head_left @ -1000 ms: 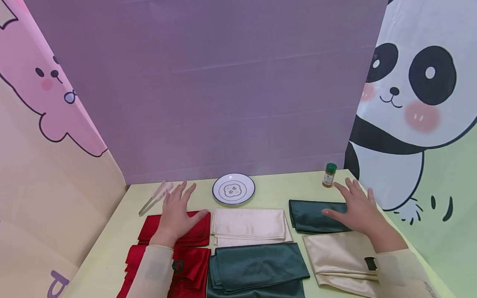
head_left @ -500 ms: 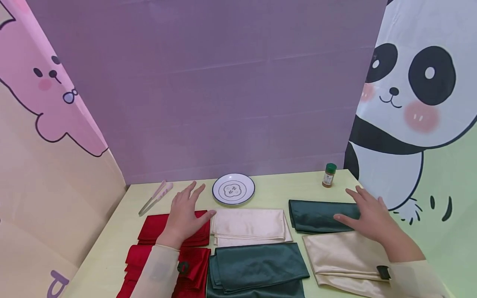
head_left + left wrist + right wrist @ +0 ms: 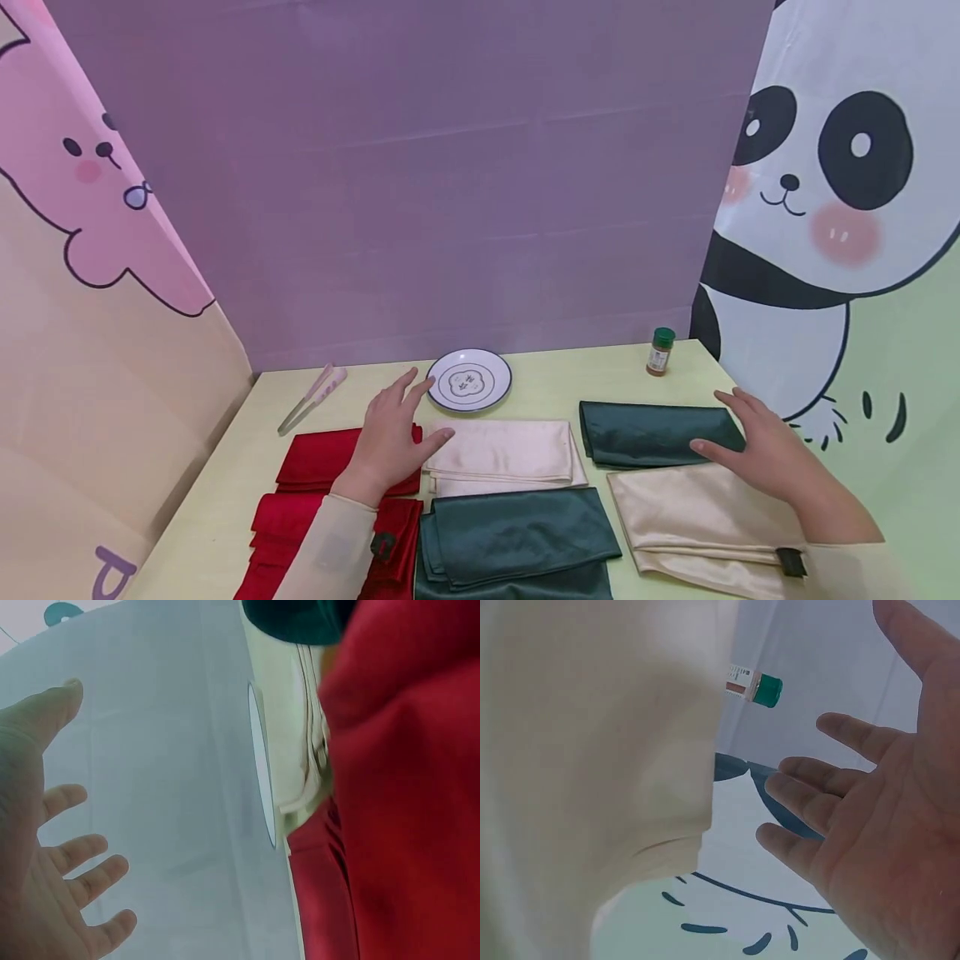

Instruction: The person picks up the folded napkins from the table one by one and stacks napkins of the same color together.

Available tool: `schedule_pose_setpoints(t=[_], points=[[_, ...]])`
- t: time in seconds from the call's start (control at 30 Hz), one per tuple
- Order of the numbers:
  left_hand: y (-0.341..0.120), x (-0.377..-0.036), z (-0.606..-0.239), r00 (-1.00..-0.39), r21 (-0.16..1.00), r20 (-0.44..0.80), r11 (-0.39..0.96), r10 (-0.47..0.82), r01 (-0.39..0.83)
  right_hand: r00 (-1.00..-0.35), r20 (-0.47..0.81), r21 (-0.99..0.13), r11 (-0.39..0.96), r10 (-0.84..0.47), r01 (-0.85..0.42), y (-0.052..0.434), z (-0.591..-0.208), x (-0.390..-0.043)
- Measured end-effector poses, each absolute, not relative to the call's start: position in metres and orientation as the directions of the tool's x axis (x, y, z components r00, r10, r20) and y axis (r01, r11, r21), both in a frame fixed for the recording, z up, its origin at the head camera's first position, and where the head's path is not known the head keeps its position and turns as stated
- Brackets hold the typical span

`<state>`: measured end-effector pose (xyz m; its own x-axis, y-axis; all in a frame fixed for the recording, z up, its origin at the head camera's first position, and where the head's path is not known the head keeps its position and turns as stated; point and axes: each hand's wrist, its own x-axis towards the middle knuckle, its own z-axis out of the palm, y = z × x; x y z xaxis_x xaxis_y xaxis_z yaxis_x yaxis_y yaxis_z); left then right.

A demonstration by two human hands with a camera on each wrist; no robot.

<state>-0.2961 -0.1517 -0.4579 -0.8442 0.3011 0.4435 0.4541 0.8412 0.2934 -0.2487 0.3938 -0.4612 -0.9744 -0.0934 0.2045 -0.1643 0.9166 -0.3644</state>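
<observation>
Over folded napkins mid-table: left hand [image 3: 390, 442] flat-fingered above red napkin [image 3: 318, 457]; right hand [image 3: 765, 454] spread beside green napkin [image 3: 648, 433]; grasp edges evenly

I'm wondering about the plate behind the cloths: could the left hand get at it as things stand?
Probably yes: the left hand hovers open over the red cloth, fingertips close to the plate, nothing between them.
</observation>
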Motion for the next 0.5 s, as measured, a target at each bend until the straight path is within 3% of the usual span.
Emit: schedule_pose_setpoints(t=[0.23, 0.5], points=[[-0.141, -0.295, -0.457, -0.823, 0.280, 0.467, 0.828, 0.324, 0.485, -0.987, 0.145, -0.391, 0.912, -0.070, -0.122, 0.398, -0.460, -0.243], [-0.119, -0.287, -0.456, -0.834, 0.286, 0.411, 0.817, 0.368, 0.501, -0.992, 0.112, -0.408, 0.908, -0.053, -0.094, 0.413, -0.465, -0.236]])
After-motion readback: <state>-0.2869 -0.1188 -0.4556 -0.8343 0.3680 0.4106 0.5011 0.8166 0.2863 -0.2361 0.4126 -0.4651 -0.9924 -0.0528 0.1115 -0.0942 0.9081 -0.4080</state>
